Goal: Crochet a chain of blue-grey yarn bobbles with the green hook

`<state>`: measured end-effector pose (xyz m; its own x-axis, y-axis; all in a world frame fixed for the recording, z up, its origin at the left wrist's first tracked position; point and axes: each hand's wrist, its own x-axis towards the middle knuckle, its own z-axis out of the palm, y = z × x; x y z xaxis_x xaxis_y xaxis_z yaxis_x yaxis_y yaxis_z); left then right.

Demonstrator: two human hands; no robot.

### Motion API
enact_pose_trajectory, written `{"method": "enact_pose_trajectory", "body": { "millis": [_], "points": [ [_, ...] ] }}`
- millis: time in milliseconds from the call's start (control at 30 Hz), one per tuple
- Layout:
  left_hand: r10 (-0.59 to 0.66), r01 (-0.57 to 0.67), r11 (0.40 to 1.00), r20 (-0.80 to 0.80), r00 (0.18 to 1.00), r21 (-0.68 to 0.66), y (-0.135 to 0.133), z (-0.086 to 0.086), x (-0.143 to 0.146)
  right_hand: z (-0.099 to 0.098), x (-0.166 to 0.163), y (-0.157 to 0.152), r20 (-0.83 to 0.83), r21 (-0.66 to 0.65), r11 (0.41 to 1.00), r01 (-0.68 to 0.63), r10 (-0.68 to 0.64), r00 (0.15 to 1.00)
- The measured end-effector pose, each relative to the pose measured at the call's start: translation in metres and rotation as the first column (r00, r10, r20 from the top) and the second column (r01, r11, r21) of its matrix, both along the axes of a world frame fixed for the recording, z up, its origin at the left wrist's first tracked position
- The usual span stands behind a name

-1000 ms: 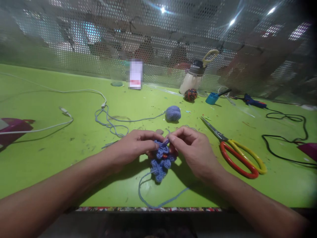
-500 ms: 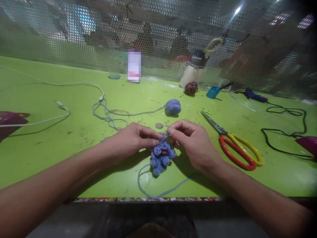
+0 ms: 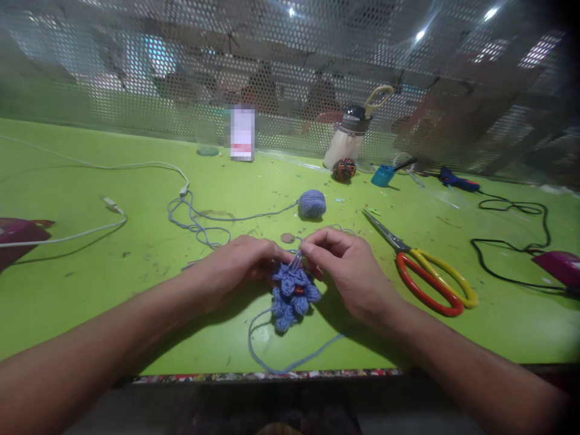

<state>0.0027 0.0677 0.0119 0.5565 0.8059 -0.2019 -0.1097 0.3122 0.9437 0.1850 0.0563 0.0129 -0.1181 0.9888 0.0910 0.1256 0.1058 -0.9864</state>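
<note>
A blue crocheted flower with curled petals and a small red-orange spot hangs between my hands, just above the table. My left hand grips its upper left edge; the fingertips are partly behind the petals. My right hand pinches several stretched yarn strands that rise from the top of the flower. A thin shiny bit shows near those strands, too small to name. From the flower a loose yarn tail loops down toward the table's front edge. The blue yarn ball lies behind my hands.
Scissors with red and yellow handles lie right of my right hand. Farther back are a bottle, a multicoloured yarn ball, a blue pot and a glue gun. White cable and tangled yarn lie left.
My left fingers have shifted further behind the flower, and its upper petals now show more fully. My right hand still pinches the strands. The whole view has tilted slightly upward.
</note>
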Motion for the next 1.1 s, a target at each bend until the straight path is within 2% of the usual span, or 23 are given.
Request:
{"method": "enact_pose_trajectory", "body": {
  "millis": [100,300,467,633,733,900,1100],
  "points": [
    [0.049,-0.041,0.995,0.090,0.995,-0.091,-0.002,0.000,0.004,0.000,0.001,-0.001,-0.026,-0.004,1.000,-0.006,0.006,1.000],
    [0.029,-0.019,0.994,0.084,0.996,-0.110,-0.003,0.002,0.006,0.001,0.003,-0.002,-0.038,-0.015,1.000,-0.023,0.022,0.999],
    [-0.059,0.060,0.998,-0.046,0.997,0.015,0.002,0.001,-0.001,0.000,0.003,-0.002,-0.097,-0.030,0.999,-0.035,0.031,0.995],
    [-0.082,0.102,0.985,-0.134,0.987,0.142,0.003,0.004,-0.004,0.001,0.004,-0.002,-0.107,-0.020,0.999,-0.031,0.028,0.994],
    [-0.082,0.098,0.986,-0.117,0.990,0.137,0.002,0.005,-0.003,0.001,0.006,-0.002,-0.096,-0.024,0.999,-0.030,0.027,0.995],
    [-0.003,0.019,0.993,-0.135,0.991,0.118,0.003,0.005,-0.003,-0.003,0.011,-0.003,-0.108,-0.013,0.998,-0.066,0.064,0.992],
    [0.021,-0.003,0.982,-0.092,0.996,0.190,0.004,0.004,-0.007,0.000,0.015,-0.006,-0.179,-0.039,0.990,-0.138,0.129,0.975]
  ]
}}
